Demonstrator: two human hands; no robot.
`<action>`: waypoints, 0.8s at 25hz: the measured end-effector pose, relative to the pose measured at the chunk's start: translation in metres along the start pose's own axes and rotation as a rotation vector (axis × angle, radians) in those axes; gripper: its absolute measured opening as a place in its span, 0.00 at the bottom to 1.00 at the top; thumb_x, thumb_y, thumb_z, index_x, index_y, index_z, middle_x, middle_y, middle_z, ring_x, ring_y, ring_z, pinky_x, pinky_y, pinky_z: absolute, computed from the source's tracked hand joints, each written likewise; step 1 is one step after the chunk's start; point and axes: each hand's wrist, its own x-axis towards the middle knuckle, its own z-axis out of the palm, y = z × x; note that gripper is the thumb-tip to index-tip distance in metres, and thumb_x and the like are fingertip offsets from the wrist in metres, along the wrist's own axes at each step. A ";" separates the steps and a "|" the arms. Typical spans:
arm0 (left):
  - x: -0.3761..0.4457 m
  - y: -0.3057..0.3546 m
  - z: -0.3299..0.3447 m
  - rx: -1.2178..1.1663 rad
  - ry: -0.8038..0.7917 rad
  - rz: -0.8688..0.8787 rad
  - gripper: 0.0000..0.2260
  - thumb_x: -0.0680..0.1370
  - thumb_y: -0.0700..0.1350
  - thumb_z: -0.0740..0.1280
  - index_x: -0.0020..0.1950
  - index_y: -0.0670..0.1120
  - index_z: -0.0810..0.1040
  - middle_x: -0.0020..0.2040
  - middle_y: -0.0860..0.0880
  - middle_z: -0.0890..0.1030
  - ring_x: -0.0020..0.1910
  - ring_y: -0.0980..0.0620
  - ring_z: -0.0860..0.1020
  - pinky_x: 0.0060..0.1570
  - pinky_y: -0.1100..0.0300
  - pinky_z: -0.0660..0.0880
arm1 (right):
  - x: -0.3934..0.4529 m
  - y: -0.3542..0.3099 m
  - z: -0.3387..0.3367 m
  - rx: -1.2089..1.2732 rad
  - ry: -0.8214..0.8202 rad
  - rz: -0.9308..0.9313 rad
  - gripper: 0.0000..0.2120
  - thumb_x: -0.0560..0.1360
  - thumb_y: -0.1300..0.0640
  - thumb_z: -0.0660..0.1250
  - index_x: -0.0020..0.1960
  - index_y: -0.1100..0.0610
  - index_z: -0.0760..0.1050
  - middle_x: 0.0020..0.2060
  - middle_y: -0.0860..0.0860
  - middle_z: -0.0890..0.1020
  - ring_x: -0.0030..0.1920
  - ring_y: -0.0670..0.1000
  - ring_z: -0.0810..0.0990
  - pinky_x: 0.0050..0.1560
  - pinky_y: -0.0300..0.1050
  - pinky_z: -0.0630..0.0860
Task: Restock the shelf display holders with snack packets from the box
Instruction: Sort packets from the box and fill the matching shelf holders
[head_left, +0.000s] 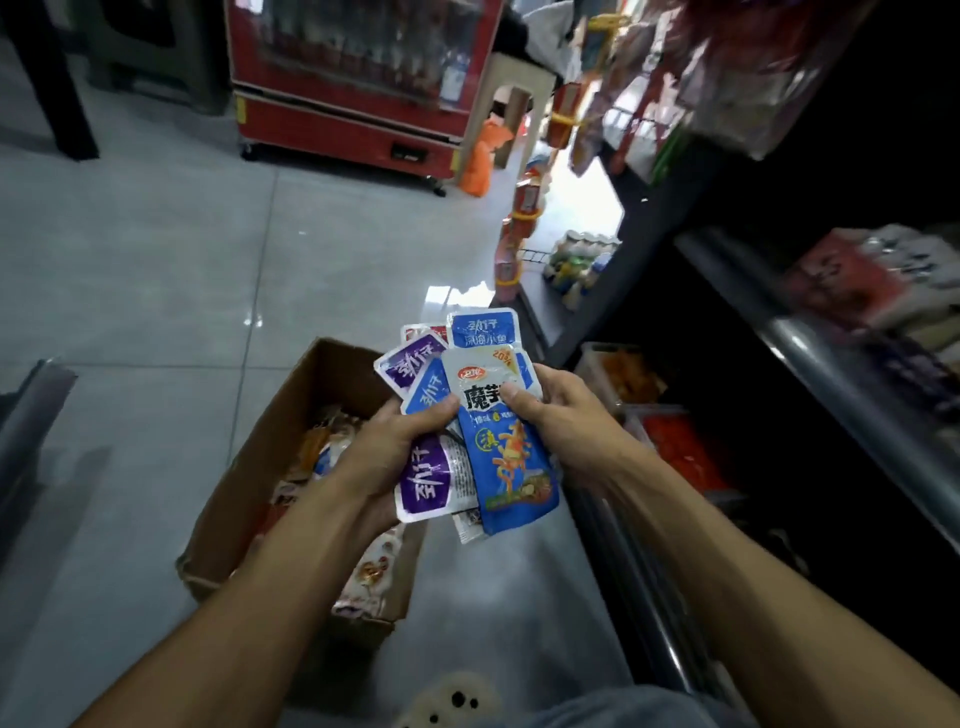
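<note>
We hold a fanned bunch of snack packets (441, 395) above the box (270, 447), which sits at 7 o'clock of them; they look light, limp and slick, best pinched at the flat sealed edges. Left hand (384, 452) is clamped around the bunch from below, wrist bent up. Right hand (561, 410) pinches the long blue packet (511, 462) by thumb and fingers, shelf (810, 332) at 3 o'clock.

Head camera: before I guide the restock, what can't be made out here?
- Box: how many packets remain; the left hand and forearm cover much of its inside.
- Fanned packets: exact count; they overlap and both hands, including the right hand, cover parts.
- Shelf holders: fill level; dark and blurred.
- Upper hanging goods: motion-blurred.
</note>
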 end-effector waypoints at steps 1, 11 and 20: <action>-0.002 -0.003 0.016 0.026 -0.007 0.005 0.21 0.73 0.38 0.69 0.66 0.40 0.74 0.58 0.36 0.82 0.54 0.35 0.82 0.54 0.37 0.78 | -0.010 -0.003 -0.009 -0.028 0.053 -0.029 0.08 0.82 0.56 0.61 0.58 0.56 0.76 0.49 0.56 0.86 0.49 0.56 0.85 0.51 0.55 0.82; -0.013 -0.079 0.172 0.243 -0.144 -0.080 0.12 0.77 0.34 0.67 0.60 0.39 0.77 0.50 0.39 0.85 0.42 0.41 0.85 0.40 0.49 0.82 | -0.148 -0.013 -0.130 -0.197 0.462 -0.187 0.15 0.71 0.60 0.76 0.55 0.56 0.78 0.48 0.51 0.86 0.47 0.49 0.85 0.49 0.48 0.82; -0.058 -0.150 0.265 -0.124 -0.731 -0.505 0.27 0.72 0.46 0.68 0.70 0.39 0.73 0.66 0.37 0.76 0.63 0.37 0.77 0.59 0.42 0.76 | -0.268 -0.005 -0.178 0.086 1.075 -0.285 0.11 0.74 0.63 0.73 0.55 0.57 0.78 0.47 0.52 0.86 0.46 0.50 0.85 0.46 0.47 0.82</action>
